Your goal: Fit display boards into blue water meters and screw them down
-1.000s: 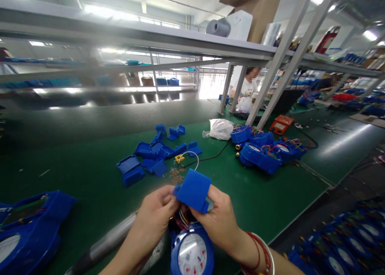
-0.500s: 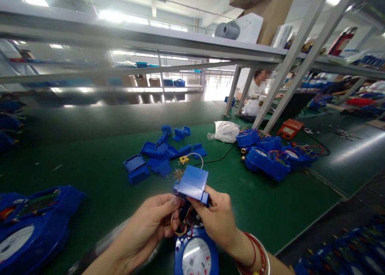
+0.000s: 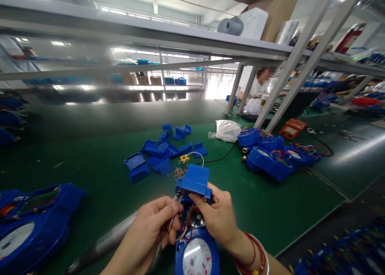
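A blue water meter with a round white dial lies in front of me, its upper compartment exposed. My right hand grips the blue plastic cover at the top of the meter, thumb on its near edge. At the left of that compartment my left hand pinches thin coloured wires between thumb and fingers. More wires run between cover and dial. Just beyond the cover lies a pile of small screws, beside a yellow piece with a pale looped wire.
Loose blue covers are heaped on the green table. Other blue meters stand at the right and left. A white plastic bag, an orange box and a dark-tipped cylindrical tool lie about. A person sits beyond the shelf posts.
My left hand has drawn slightly down and away from the cover's left edge, with the wires in its fingers. The cover has tilted a little; my right hand keeps its grip.
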`<state>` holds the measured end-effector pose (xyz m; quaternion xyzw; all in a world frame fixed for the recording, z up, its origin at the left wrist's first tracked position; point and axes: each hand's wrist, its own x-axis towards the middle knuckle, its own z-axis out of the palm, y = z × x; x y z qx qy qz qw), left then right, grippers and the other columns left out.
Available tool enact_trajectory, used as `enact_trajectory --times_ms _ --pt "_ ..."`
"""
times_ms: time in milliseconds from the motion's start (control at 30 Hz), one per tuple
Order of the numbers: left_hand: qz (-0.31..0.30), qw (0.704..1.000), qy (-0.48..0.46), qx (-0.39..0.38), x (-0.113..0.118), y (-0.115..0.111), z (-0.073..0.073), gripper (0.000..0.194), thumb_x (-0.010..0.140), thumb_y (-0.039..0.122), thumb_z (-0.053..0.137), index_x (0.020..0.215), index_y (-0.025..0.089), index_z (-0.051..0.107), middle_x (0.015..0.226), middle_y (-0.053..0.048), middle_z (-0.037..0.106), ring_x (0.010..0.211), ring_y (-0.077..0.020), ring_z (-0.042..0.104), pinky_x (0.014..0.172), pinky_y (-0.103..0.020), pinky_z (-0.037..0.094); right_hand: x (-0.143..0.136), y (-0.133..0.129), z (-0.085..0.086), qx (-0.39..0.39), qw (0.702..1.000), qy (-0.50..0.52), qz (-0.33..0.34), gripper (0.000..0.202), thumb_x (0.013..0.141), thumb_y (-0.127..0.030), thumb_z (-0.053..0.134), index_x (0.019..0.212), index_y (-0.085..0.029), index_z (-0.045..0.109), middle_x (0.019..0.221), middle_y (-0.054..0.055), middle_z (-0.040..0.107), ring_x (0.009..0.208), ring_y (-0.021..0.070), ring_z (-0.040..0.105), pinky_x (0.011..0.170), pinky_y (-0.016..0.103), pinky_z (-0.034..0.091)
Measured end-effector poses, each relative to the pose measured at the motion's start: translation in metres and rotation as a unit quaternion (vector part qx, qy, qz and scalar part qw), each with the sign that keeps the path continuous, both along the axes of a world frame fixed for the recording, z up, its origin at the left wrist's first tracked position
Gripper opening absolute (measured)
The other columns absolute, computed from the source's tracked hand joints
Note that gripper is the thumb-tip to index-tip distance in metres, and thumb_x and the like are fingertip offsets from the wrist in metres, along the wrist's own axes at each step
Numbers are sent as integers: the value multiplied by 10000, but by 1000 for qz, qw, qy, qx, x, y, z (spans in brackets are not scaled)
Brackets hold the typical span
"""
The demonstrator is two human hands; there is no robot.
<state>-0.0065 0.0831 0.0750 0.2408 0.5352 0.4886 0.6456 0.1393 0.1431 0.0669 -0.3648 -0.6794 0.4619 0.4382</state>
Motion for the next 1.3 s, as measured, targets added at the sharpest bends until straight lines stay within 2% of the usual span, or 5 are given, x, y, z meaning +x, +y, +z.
enact_trajectory --times_ms 167,400,800,1033,1300 --pt "14 1000 -17 0 2 -1 0 328 702 419 706 666 137 542 455 14 567 305 -45 454 337 -131 238 0 0 0 -8 1000 12 2 187 828 -330 628 887 -168 702 742 14 708 617 131 601 587 210 471" --pt "1 1000 -5 11 4 -3 -6 327 708 420 706 689 125 566 464 9 574 309 -51 461 342 -137 263 -1 1 5 -86 992 88 16 188 802 -308 654 883 -144 694 808 44 718 735 169 644 681 239 503" --pt "-33 996 73 43 6 -6 -12 324 792 418 630 670 126 560 546 -13 619 367 -55 489 405 -171 283 -3 6 -1 -233 946 216 69 234 770 -337 711 861 -126 671 778 53 711 676 153 651 651 246 503" --pt "-30 999 -9 33 6 -8 -10 304 773 382 667 655 121 565 469 8 589 326 -21 421 431 -161 301 0 6 6 -156 973 159 62 211 795 -313 682 912 -138 688 847 61 719 786 177 657 723 263 508" --pt "-45 996 74 30 4 -7 -12 345 771 403 663 616 116 551 489 -31 624 316 -37 459 380 -141 232 2 5 4 -178 969 160 63 243 787 -340 683 904 -127 686 846 78 722 765 190 664 695 270 507"
